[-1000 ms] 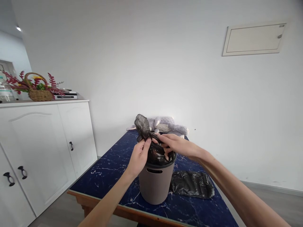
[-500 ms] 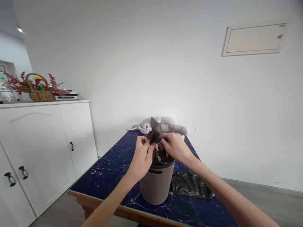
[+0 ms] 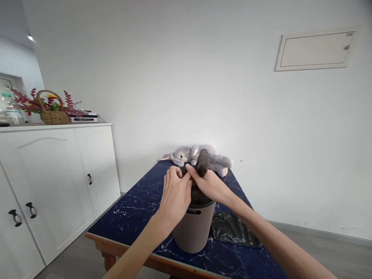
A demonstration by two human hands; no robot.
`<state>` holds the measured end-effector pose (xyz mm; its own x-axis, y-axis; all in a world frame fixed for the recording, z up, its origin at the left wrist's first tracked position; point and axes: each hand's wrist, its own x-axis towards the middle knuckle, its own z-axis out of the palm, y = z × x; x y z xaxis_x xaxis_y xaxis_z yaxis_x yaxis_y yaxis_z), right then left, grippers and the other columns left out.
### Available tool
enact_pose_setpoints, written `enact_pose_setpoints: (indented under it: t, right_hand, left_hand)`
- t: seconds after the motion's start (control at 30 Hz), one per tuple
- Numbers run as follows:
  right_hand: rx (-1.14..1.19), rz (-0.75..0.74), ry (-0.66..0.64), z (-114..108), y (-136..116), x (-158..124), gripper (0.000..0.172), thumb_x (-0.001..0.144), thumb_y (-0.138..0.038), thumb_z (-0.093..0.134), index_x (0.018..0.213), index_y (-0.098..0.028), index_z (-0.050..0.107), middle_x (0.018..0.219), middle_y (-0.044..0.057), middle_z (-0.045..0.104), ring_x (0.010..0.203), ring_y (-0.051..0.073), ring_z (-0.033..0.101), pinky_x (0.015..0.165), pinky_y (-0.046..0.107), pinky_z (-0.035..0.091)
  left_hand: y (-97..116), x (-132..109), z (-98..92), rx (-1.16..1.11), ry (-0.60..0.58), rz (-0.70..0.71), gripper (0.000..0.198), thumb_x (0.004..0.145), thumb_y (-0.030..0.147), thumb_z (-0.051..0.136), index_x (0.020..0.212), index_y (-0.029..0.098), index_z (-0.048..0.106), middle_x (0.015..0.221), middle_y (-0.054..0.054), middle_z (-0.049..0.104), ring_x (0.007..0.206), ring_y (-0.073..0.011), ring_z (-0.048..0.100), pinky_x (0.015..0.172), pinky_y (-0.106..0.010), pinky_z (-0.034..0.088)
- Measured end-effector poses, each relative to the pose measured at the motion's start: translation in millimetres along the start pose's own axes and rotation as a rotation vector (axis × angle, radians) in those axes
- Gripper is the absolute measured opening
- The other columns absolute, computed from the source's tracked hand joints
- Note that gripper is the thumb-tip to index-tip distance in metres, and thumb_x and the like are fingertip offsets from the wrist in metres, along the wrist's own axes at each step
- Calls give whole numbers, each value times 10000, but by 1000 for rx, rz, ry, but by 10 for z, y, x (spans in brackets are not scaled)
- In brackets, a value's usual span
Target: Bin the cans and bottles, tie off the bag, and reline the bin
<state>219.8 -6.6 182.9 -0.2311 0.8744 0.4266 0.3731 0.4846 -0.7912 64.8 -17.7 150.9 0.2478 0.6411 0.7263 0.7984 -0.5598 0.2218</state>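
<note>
A grey round bin [image 3: 194,229] stands near the front edge of a dark blue marbled table [image 3: 136,211]. A black plastic bag [image 3: 201,167] fills its mouth, and the bag's gathered top sticks up between my hands. My left hand [image 3: 176,195] is closed on the bag's neck from the left. From the right, my right hand [image 3: 207,185] pinches the same gathered top with thumb and fingers. The two hands touch above the bin's rim.
A second black bag [image 3: 232,231] lies flat on the table right of the bin. A grey plush toy [image 3: 194,155] lies at the table's far end by the wall. A white cabinet [image 3: 49,182] with a flower basket [image 3: 52,110] stands at the left.
The bag's loose top, held high and wide at the left a second ago, is now pulled in tight and short between both hands. The hands have drawn together above the bin.
</note>
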Motion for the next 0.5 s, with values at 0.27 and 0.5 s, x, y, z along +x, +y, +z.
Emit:
enact_pose_setpoints:
  t: [0.27,0.5]
  right_hand:
    - [259,105,57,-108,65,-17,548,983,-714,537,701,-245,524,651,0,532,633,179,493,615,309,425]
    - [-167,-237,-179,-513,32,-108,118,947,-239,637,853,-248,708,883,20,736,814,218,649,723,325,471]
  left_hand:
    - [-87,-33,64,-182,-8,-76,254,1075,383,504,1151,269,719,1073,-99,535,1094,-322,525,973,-507,478]
    - [-242,41,0,-391,-130,-101,294,1069,418,509,1078,276,766,1046,-83,588,1092,-290,554,954,-434,514]
